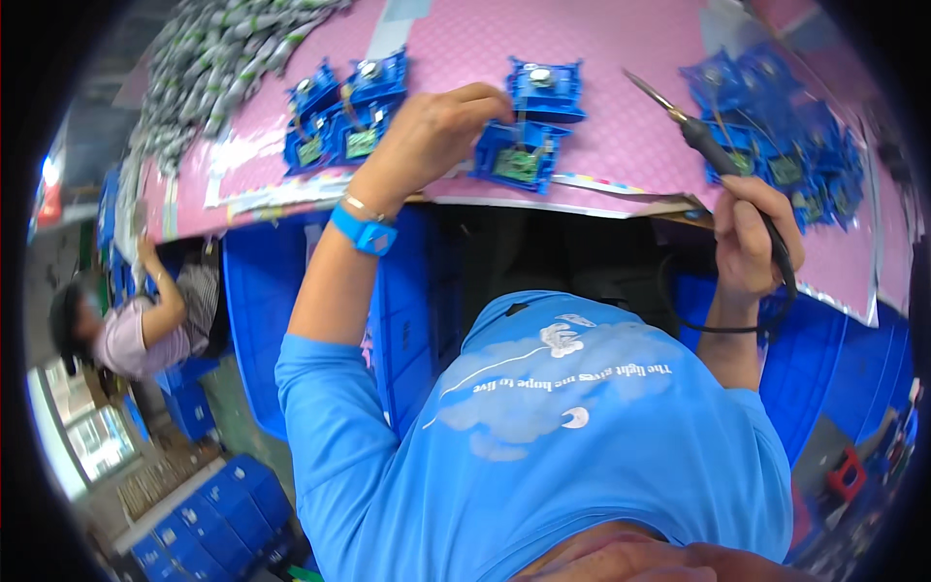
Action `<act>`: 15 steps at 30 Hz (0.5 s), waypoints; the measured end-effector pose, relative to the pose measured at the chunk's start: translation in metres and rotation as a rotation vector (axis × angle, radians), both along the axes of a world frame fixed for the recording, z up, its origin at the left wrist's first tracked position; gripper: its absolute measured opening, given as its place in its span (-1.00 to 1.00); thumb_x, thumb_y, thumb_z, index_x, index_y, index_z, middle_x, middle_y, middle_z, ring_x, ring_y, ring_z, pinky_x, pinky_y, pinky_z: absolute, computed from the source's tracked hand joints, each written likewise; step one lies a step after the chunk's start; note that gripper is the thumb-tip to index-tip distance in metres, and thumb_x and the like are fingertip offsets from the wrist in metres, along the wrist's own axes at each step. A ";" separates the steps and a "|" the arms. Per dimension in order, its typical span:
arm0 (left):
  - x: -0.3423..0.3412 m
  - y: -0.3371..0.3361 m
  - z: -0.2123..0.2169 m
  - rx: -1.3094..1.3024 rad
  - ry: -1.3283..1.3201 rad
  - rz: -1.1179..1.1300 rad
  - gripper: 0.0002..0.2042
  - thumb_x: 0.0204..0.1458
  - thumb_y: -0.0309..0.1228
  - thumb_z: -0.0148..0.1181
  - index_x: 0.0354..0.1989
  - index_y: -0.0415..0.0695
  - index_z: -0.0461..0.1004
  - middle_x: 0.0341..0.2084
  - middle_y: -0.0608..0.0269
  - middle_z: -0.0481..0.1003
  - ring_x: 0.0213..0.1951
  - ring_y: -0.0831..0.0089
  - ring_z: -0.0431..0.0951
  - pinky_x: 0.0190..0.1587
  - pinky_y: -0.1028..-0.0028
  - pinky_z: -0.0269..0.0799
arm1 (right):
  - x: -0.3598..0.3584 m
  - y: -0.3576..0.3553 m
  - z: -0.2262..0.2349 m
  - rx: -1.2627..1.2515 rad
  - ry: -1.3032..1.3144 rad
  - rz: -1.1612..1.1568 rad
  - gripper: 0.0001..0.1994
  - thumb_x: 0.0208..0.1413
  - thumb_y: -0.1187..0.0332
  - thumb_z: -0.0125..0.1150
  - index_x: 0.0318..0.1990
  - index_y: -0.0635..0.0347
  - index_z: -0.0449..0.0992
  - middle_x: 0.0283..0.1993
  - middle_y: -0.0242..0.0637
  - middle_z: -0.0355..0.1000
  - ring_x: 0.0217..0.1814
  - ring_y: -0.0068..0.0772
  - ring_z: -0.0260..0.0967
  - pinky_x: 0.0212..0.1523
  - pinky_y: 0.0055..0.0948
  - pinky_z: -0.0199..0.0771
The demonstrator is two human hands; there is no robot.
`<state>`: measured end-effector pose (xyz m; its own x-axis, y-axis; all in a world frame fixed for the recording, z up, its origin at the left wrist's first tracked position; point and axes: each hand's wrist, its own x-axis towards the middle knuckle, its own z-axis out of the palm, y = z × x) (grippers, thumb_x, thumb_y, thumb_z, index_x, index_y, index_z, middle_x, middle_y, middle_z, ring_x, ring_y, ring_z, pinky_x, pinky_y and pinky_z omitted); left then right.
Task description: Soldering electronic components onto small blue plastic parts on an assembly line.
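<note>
My right hand (754, 235) is wrapped round the dark handle of a soldering iron (706, 136), its bare metal tip pointing up and left over the table. My left hand (441, 134) has its fingers curled together at the left edge of an opened blue plastic housing; what the fingertips pinch, if anything, is hidden. The upper half of that blue housing (545, 89) carries a round silvery part. Its lower half (519, 157) holds a green circuit board (516, 165), and thin wires run between the halves. The iron's tip is apart from the housing.
Left of my left hand stand similar opened blue housings (341, 121). More blue housings (776, 145) are heaped at the right. Grey bundled cables (218, 68) cover the far left of the pink table mat (640, 39). Blue bins (257, 320) stand below; another person (145, 330) is at the left.
</note>
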<state>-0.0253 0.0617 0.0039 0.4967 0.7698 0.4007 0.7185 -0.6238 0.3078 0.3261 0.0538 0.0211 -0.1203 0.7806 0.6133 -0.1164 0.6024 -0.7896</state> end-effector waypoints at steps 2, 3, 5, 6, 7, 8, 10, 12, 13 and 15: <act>-0.004 -0.003 0.003 -0.018 0.010 0.030 -0.75 -0.03 -0.73 0.22 -0.21 -0.14 0.60 -0.14 0.26 0.65 -0.27 0.15 0.69 -0.28 0.36 0.60 | 0.001 0.000 0.000 -0.008 -0.010 -0.037 -0.79 0.17 0.53 0.12 -0.14 0.44 0.64 -0.49 -0.36 0.41 -0.52 -0.63 0.27 -0.48 -0.59 0.19; -0.004 -0.007 0.005 -0.049 -0.008 0.052 -0.75 -0.03 -0.74 0.21 -0.22 -0.14 0.60 -0.15 0.25 0.65 -0.26 0.16 0.69 -0.27 0.35 0.60 | 0.003 0.000 0.001 -0.010 -0.027 -0.028 -0.79 0.17 0.53 0.12 -0.14 0.42 0.64 -0.50 -0.39 0.42 -0.51 -0.65 0.28 -0.48 -0.60 0.21; 0.001 -0.010 0.008 -0.076 -0.033 0.024 -0.75 -0.03 -0.75 0.21 -0.24 -0.14 0.60 -0.16 0.25 0.65 -0.25 0.16 0.70 -0.26 0.34 0.59 | 0.007 0.004 0.005 0.025 -0.059 -0.010 -0.78 0.18 0.51 0.14 -0.12 0.40 0.65 -0.51 -0.42 0.43 -0.52 -0.67 0.31 -0.49 -0.61 0.24; 0.004 -0.012 0.011 -0.112 -0.020 0.055 -0.75 -0.03 -0.75 0.21 -0.24 -0.14 0.60 -0.15 0.25 0.65 -0.25 0.17 0.70 -0.26 0.34 0.59 | 0.010 0.005 0.007 0.029 -0.066 -0.048 -0.78 0.18 0.51 0.14 -0.12 0.40 0.65 -0.51 -0.42 0.43 -0.52 -0.67 0.31 -0.49 -0.61 0.24; 0.007 -0.012 0.013 -0.150 -0.004 0.088 -0.75 -0.03 -0.75 0.21 -0.24 -0.14 0.59 -0.15 0.26 0.65 -0.25 0.17 0.70 -0.26 0.34 0.59 | 0.015 0.006 0.007 0.036 -0.069 -0.044 -0.78 0.19 0.50 0.14 -0.12 0.39 0.66 -0.51 -0.42 0.43 -0.52 -0.66 0.31 -0.50 -0.60 0.24; 0.007 -0.010 0.014 -0.144 -0.006 0.059 -0.75 -0.03 -0.75 0.21 -0.24 -0.14 0.59 -0.15 0.26 0.65 -0.25 0.17 0.70 -0.26 0.34 0.59 | 0.018 0.008 0.007 0.045 -0.070 -0.034 -0.78 0.20 0.49 0.15 -0.11 0.39 0.66 -0.52 -0.42 0.43 -0.53 -0.66 0.32 -0.51 -0.60 0.24; 0.001 -0.008 0.018 -0.116 0.088 0.069 -0.76 -0.02 -0.75 0.19 -0.25 -0.15 0.58 -0.15 0.25 0.65 -0.28 0.18 0.70 -0.28 0.35 0.58 | 0.025 0.007 0.006 0.052 -0.040 -0.082 -0.79 0.22 0.47 0.16 -0.12 0.37 0.67 -0.54 -0.42 0.43 -0.53 -0.66 0.32 -0.52 -0.60 0.23; -0.022 -0.004 0.018 -0.134 0.130 0.120 -0.76 -0.01 -0.76 0.17 -0.23 -0.15 0.57 -0.15 0.22 0.63 -0.30 0.14 0.69 -0.29 0.32 0.57 | 0.033 0.006 0.005 0.099 -0.021 -0.117 -0.75 0.21 0.50 0.08 -0.09 0.55 0.58 -0.54 -0.27 0.36 -0.58 -0.57 0.18 -0.54 -0.52 0.09; -0.037 -0.005 0.019 -0.144 0.188 0.180 -0.76 -0.01 -0.75 0.17 -0.21 -0.15 0.56 -0.14 0.21 0.63 -0.28 0.12 0.69 -0.26 0.30 0.58 | 0.040 0.007 0.003 0.115 -0.043 -0.132 -0.75 0.22 0.51 0.07 -0.09 0.55 0.57 -0.54 -0.27 0.36 -0.57 -0.57 0.19 -0.54 -0.52 0.09; -0.064 -0.010 0.022 -0.123 0.270 0.267 -0.75 0.00 -0.74 0.19 -0.18 -0.15 0.56 -0.11 0.19 0.63 -0.22 0.09 0.69 -0.20 0.27 0.58 | 0.050 0.010 -0.001 0.113 -0.024 -0.141 -0.76 0.24 0.50 0.09 -0.07 0.46 0.61 -0.55 -0.35 0.37 -0.56 -0.64 0.22 -0.53 -0.58 0.14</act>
